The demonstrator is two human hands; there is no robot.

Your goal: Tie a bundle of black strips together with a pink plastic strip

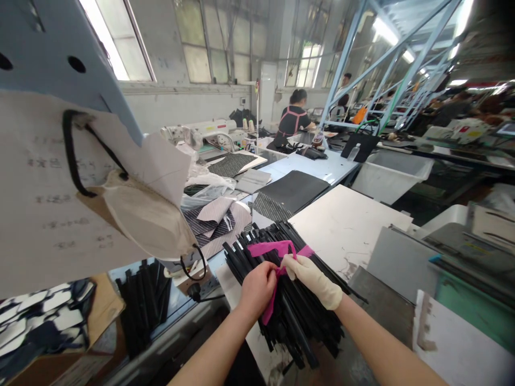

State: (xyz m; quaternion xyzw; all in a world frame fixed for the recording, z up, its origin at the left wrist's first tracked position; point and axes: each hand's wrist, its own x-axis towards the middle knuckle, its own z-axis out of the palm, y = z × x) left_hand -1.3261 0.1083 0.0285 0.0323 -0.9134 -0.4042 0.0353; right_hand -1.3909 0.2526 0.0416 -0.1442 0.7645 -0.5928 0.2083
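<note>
A thick bundle of black strips [298, 321] lies across the white board in front of me. Round its middle runs a pink cloth strip [270, 247], with one tail hanging down toward me. My bare left hand [257, 287] is closed, pinching the pink strip at the top of the bundle. Close beside it, my right hand [311, 276], in a pale glove, pinches the same strip. The two hands almost touch where the pink strip crosses itself. Whether a knot sits between the fingers is hidden.
Striped fabric pieces [215, 217] and a black sheet [295, 187] lie beyond the bundle. At left, a face mask [148, 214] hangs before a paper sheet [44, 214]. More black strips [145, 305] stand lower left. A white bin [392, 171] and a seated person [295, 115] are farther back.
</note>
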